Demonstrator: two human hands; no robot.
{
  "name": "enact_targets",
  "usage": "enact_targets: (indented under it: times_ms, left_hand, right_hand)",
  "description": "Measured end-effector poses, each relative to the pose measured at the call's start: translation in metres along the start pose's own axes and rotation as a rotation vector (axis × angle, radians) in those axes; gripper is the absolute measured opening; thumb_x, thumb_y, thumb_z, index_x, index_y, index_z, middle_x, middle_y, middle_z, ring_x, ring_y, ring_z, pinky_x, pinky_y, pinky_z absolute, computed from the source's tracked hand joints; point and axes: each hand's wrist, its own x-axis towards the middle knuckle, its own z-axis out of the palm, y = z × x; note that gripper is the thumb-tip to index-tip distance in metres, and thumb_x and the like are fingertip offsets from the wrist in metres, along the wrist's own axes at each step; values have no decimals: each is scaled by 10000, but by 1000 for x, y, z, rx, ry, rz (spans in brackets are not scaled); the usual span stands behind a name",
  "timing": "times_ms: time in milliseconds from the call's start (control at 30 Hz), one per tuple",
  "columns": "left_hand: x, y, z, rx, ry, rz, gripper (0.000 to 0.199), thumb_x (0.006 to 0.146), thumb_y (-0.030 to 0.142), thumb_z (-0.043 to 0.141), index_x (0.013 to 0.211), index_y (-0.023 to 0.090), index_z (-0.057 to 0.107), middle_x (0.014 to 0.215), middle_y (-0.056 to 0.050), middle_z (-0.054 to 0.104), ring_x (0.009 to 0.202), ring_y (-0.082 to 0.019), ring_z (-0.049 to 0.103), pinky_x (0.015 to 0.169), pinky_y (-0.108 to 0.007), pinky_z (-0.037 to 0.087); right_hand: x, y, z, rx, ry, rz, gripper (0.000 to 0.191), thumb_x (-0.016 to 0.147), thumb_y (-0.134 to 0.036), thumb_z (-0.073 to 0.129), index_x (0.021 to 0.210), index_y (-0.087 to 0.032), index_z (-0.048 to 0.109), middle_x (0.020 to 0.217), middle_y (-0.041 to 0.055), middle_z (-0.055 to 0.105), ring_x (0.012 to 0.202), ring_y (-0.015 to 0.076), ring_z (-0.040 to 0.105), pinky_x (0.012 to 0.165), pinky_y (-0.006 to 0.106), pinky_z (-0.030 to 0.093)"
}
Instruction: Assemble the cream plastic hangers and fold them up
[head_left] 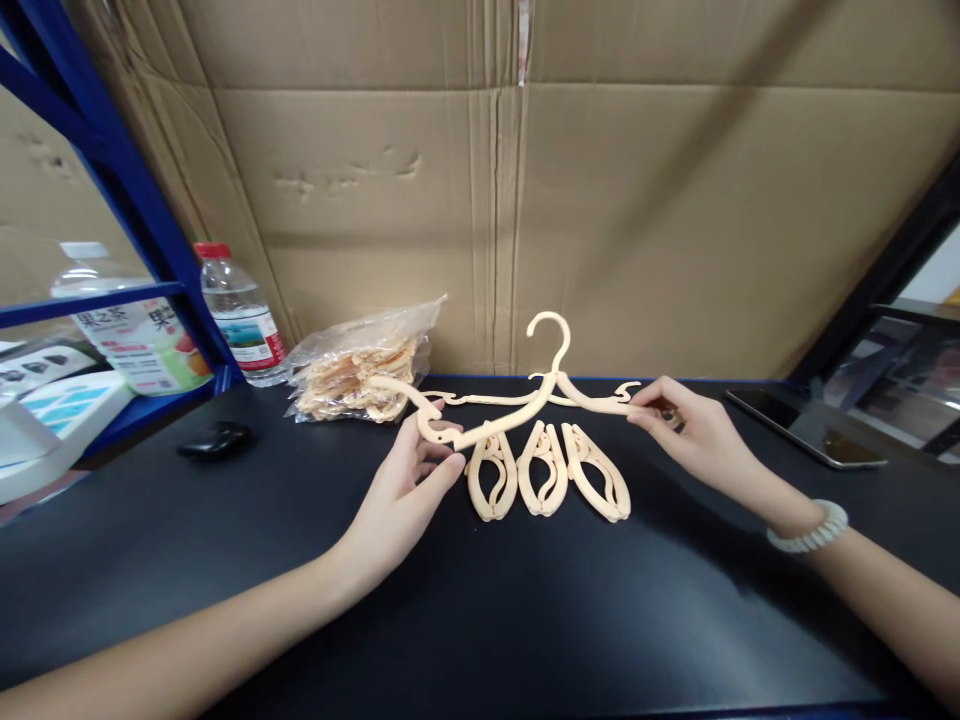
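A cream plastic hanger (pixel 510 418) with its hook upward is spread between my two hands, above the black table (pixel 480 620). My left hand (pixel 420 470) grips its left arm near a notched joint, thumb and fingers closed on it. At the right end, my right hand (pixel 686 425) pinches the other arm between thumb and fingers. Three folded cream hangers lie in a row below it: one on the left (pixel 492 480), one in the middle (pixel 542 475) and one on the right (pixel 600 480). Behind the held hanger lies another unfolded one (pixel 487 399), partly hidden.
A clear bag (pixel 360 370) of cream hangers lies at the back left, near a red-capped bottle (pixel 244 320). A black mouse (pixel 215 440) is at the left. A phone (pixel 806 428) lies at the right. Cardboard (pixel 360 200) stands behind.
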Motion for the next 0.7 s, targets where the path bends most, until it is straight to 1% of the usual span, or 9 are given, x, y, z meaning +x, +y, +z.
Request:
enact_targets:
  times_ms: [100,167,300,433,500,633,700]
  left_hand:
    - [-1,0,0,-4,-49,20,476,842,327,577,1276,226,409,1023,-36,580,880,-177,593,796,-321,491]
    - [-2,0,1,24,-79,40,463,858,329,570,1287,228,428,1003,-29,595,885,-178,599,778,-307,494]
    - [-3,2,1,76,-109,57,417,872,355,569,1261,218,506,1013,-35,643,941,-194,619,823,-312,501]
    - [-3,6,1,97,-84,67,345,860,375,577,1149,188,591,1045,-58,681,978,-215,640,872,-340,510]
    - [-2,7,1,108,-60,67,329,852,381,587,1116,186,608,1077,-63,685,1010,-220,640,898,-346,505]
    - [-1,8,1,129,-27,48,322,851,394,587,1093,185,622,1056,-62,699,967,-217,658,851,-330,522]
    - [-1,8,1,123,-15,47,320,847,397,592,1083,184,624,1043,-60,703,950,-213,663,838,-320,525]
  right_hand:
    - [-3,-5,1,-11,-57,-44,102,895,-309,557,846,-219,562,771,18,647,646,146,592,572,257,475]
    - [-4,-7,2,-8,-85,-59,95,907,-298,545,858,-219,564,763,12,638,645,142,590,578,255,479]
    - [-5,-6,4,-12,-100,-91,72,911,-282,545,910,-218,579,806,17,648,681,148,606,614,265,500]
    - [-5,-1,4,-56,-96,-182,163,924,-266,519,1056,-225,605,962,58,676,810,184,633,703,315,524]
    - [-3,1,2,-110,-85,-254,206,935,-257,491,1096,-234,616,975,67,676,857,206,624,749,354,517]
    - [0,2,-3,-267,-54,-362,193,939,-273,491,1028,-241,659,940,74,694,879,244,593,782,418,475]
    - [-1,0,-4,-384,-37,-378,185,935,-301,509,978,-227,673,957,84,698,862,252,580,756,414,457]
